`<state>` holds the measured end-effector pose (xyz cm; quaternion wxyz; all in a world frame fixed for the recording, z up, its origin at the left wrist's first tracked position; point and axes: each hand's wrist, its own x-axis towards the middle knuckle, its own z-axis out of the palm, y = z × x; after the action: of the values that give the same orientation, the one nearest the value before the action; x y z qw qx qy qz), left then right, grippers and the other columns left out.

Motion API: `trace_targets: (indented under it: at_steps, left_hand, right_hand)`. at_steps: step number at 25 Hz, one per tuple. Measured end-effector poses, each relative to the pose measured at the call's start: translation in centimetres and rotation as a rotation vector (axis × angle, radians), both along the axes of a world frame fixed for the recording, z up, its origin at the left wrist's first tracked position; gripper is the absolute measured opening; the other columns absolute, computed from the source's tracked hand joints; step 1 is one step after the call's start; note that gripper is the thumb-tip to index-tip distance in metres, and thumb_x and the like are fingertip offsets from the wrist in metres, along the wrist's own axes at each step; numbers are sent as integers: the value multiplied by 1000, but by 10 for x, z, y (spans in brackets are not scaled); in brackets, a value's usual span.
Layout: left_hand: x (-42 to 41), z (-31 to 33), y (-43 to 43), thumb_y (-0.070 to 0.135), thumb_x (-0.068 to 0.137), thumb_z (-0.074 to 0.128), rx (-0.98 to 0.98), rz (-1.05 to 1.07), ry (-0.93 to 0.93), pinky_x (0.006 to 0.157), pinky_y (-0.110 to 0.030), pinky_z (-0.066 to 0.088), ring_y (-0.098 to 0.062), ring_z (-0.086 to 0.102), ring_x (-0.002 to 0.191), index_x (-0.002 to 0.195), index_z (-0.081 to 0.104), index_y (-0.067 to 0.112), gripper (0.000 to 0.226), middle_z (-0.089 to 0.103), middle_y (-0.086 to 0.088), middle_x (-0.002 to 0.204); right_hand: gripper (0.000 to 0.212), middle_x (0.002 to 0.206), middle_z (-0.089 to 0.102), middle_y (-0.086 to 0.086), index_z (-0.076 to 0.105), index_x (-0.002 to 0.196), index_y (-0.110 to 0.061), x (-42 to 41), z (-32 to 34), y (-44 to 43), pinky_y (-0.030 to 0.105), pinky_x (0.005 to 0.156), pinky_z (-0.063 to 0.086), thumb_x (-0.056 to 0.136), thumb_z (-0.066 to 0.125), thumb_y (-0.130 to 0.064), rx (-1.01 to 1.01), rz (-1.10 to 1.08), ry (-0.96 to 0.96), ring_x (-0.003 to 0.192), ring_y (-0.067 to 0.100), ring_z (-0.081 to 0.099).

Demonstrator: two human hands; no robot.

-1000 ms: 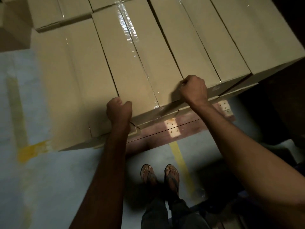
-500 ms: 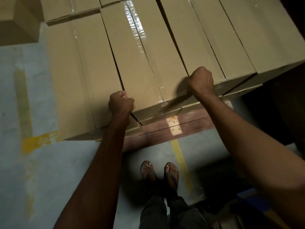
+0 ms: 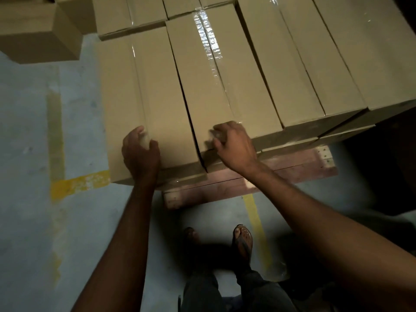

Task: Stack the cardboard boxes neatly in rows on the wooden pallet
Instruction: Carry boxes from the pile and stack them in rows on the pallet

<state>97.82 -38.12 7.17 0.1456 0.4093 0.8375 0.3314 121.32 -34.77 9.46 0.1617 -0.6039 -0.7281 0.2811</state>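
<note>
Long cardboard boxes lie side by side in a row on the reddish wooden pallet [image 3: 295, 164], with more boxes behind them. My left hand [image 3: 140, 152] rests with curled fingers on the near end of the leftmost box [image 3: 144, 91], which overhangs the pallet's left end. My right hand [image 3: 235, 144], fingers also curled and blurred, sits on the near top edge of the taped second box [image 3: 216, 86], just right of a dark gap between the two boxes. Neither hand wraps round anything.
A separate stack of boxes [image 3: 33, 32] stands on the floor at the upper left. Yellow floor lines [image 3: 78, 183] run left of and under the pallet. My sandalled feet [image 3: 242, 239] stand close to the pallet's front edge. The right side is dark.
Both hands have shifted left along the near edge: the left from the gap onto the leftmost box, the right from the second box's right edge to its left part. The view has moved left.
</note>
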Motion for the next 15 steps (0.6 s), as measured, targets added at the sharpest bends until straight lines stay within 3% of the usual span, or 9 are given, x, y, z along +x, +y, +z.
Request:
trace_targets:
  at_steps: [2, 4, 5, 7, 9, 11, 13, 15]
  left_hand:
    - [-35, -7, -10, 21, 85, 68, -27, 125, 26, 110, -40, 38, -31, 49, 134, 141, 56, 17, 58, 54, -8, 145]
    - [-61, -15, -16, 26, 89, 68, -73, 131, 31, 113, -46, 37, -34, 45, 139, 145, 51, 15, 60, 49, -10, 150]
    - [-68, -19, -17, 28, 91, 67, -73, 81, 48, 113, -47, 37, -35, 45, 139, 146, 51, 13, 58, 49, -12, 150]
    - [-70, -25, -19, 36, 94, 61, -32, -68, 139, 113, -47, 38, -35, 46, 138, 144, 53, 10, 57, 52, -15, 148]
    - [-62, -31, -22, 48, 95, 55, -1, -274, 242, 115, -48, 37, -33, 44, 141, 145, 53, 12, 61, 52, -13, 150]
    - [-52, -34, -27, 62, 93, 54, -27, -580, 293, 117, -47, 32, -27, 38, 147, 152, 46, 20, 73, 46, -7, 156]
    - [-56, -41, -28, 72, 86, 59, -86, -860, 406, 117, -48, 28, -25, 31, 150, 155, 40, 26, 86, 38, -3, 162]
    - [-71, -54, -24, 64, 83, 69, -97, -993, 546, 114, -49, 30, -27, 29, 151, 155, 39, 30, 85, 34, 0, 165]
  right_hand:
    - [37, 118, 64, 5, 68, 121, -18, -27, -8, -19, 37, 92, 46, 93, 68, -40, -32, 46, 53, 112, 22, 53]
    - [18, 99, 66, -2, 68, 97, -23, -55, -30, -53, 34, 79, 47, 94, 64, -40, -135, -143, 181, 95, 17, 57]
    - [15, 90, 67, -2, 65, 88, -23, -70, -45, -70, 33, 75, 48, 95, 61, -35, -272, -342, 315, 86, 17, 59]
    - [16, 81, 65, 3, 62, 85, -18, -96, -84, -90, 32, 68, 46, 99, 57, -24, -733, -866, 693, 74, 19, 58]
    - [23, 80, 62, 6, 60, 86, -14, -115, -129, -102, 31, 64, 46, 103, 50, -26, -1073, -1156, 961, 71, 20, 56]
    - [30, 90, 60, 9, 58, 93, -10, -132, -167, -112, 31, 78, 52, 104, 47, -36, -1189, -1379, 1085, 83, 23, 60]
    - [36, 112, 58, 12, 56, 112, -9, -155, -203, -116, 35, 100, 50, 106, 40, -40, -1186, -1473, 1143, 107, 26, 61]
    - [39, 128, 58, 15, 52, 126, -10, -177, -225, -99, 39, 98, 52, 108, 28, -35, -1076, -1397, 1323, 108, 25, 63]
